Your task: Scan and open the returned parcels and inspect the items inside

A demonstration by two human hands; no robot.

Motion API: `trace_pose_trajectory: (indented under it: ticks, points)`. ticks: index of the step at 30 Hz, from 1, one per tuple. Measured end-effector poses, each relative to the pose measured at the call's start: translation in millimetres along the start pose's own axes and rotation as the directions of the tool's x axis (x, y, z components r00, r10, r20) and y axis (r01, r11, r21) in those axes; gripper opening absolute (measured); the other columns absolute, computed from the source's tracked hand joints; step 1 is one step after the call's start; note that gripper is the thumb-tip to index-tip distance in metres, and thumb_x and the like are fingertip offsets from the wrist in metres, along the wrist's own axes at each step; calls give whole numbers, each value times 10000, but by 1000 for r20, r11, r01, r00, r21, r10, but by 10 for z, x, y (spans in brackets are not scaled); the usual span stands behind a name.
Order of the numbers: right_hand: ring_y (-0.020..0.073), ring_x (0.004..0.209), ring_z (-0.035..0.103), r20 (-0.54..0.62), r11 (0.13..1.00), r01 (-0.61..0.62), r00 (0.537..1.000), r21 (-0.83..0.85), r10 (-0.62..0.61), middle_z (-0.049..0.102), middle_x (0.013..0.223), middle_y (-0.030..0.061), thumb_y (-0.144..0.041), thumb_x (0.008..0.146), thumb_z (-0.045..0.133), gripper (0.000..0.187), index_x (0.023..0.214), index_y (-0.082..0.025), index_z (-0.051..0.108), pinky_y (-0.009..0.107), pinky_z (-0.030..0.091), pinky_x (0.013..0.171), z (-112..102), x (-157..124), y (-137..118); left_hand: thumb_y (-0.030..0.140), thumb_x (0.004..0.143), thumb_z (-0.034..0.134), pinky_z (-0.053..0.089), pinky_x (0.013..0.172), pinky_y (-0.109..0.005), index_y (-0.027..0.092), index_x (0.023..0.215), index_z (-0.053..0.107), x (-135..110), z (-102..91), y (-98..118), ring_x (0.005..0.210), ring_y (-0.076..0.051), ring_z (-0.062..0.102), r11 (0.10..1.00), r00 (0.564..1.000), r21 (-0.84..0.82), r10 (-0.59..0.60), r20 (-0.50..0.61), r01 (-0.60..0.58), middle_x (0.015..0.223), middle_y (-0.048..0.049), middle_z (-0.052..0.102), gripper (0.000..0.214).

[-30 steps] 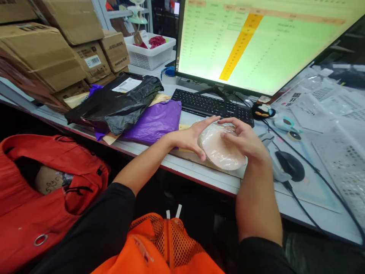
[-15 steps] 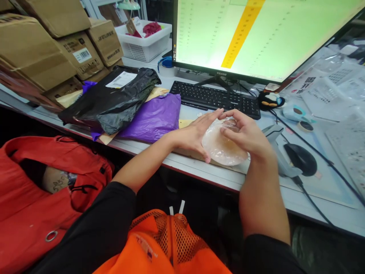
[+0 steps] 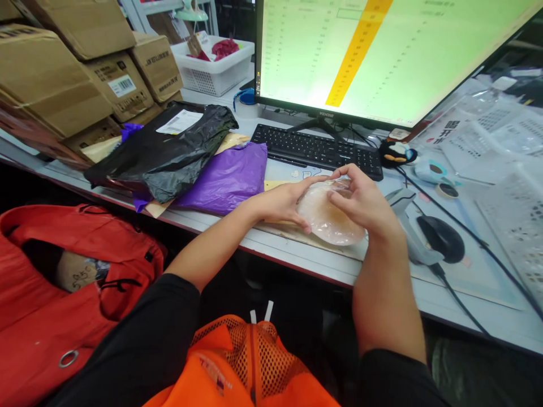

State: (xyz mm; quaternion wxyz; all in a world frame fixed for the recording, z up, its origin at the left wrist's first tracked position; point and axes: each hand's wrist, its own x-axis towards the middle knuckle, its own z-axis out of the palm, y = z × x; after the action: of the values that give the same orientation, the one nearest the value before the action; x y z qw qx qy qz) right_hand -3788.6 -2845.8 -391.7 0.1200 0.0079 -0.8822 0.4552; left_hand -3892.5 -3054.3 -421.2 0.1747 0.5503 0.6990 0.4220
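Note:
A round, translucent beige pad in clear plastic wrap (image 3: 326,217) is held between both hands just above the desk's front edge. My left hand (image 3: 284,202) cups its left side, thumb under the rim and fingers along the back. My right hand (image 3: 365,203) grips the right side, fingers curled over the top. Under the pad lies a flat tan envelope (image 3: 283,227).
A black keyboard (image 3: 316,150) and a big monitor (image 3: 382,51) stand behind the hands. A purple mailer (image 3: 229,178) and a black mailer (image 3: 169,147) lie to the left, cardboard boxes (image 3: 55,79) beyond. A barcode scanner (image 3: 409,223) and mouse (image 3: 441,246) sit right. A red bag (image 3: 55,294) is at lower left.
The hands keep hold of the wrapped pad and have shifted it slightly; the left fingers have closed in more along its back edge. The camera has tilted a little.

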Motion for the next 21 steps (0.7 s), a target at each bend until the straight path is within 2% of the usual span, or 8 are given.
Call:
trace_pose_trajectory:
  ticks: [4,6,10,12,15,17,19,21]
  points:
    - [164,647,537,-19,1000,0,1000,3,0,609,739,-19,-258,767,702,300,1029,-249,556,292,413,579,-14,8,33,451,869,769,486,775,-311,183,1461,548,41,-24,-47,775,-181,605,997,987,-77,-2,-159,-10,874,-21,644,686]
    - [173,672,568,-20,997,-14,1000,77,16,636,785,-4,-289,761,742,352,1062,-250,566,294,436,581,-22,14,38,418,878,755,479,748,-289,155,1398,580,64,-33,-81,764,-160,589,981,966,-193,-63,-252,14,847,-9,613,608]
    - [206,706,635,2,942,-108,994,317,114,697,851,27,-400,753,821,489,1169,-260,605,309,487,580,-11,35,36,494,811,804,486,721,-267,132,1081,668,111,-43,-147,776,-154,610,904,931,-421,-214,-297,73,864,-28,646,471]
    - [207,723,649,25,899,-133,990,416,135,716,870,38,-470,761,829,470,1140,-251,657,320,517,610,20,55,42,550,845,754,488,739,-262,146,974,655,131,-47,-165,804,-156,615,900,880,-435,-223,-418,22,904,-38,669,435]
    - [197,771,652,153,880,-164,983,446,105,724,901,50,-513,742,855,402,975,-212,725,319,543,681,85,92,66,559,895,695,486,773,-261,171,978,638,151,-55,-176,843,-164,619,947,738,-320,-190,-648,-37,918,-30,680,400]
    - [192,756,639,245,885,-204,964,419,106,717,871,51,-532,733,862,391,869,-191,724,315,539,670,128,114,95,548,902,694,492,808,-266,180,969,641,161,-59,-180,888,-180,634,971,671,-239,-160,-724,-27,925,-34,692,379]
    - [187,726,626,233,881,-209,965,424,117,707,827,44,-544,735,853,396,831,-182,722,312,531,652,168,136,132,567,889,705,505,825,-271,183,993,644,171,-56,-182,921,-190,651,966,650,-257,-170,-741,-41,956,-44,708,402]
    - [177,712,621,116,874,-156,987,461,116,708,817,33,-527,729,848,381,841,-181,733,302,523,652,209,159,170,600,834,755,524,816,-280,181,1077,642,181,-43,-180,926,-199,672,922,681,-380,-231,-695,-75,1009,-60,725,497]
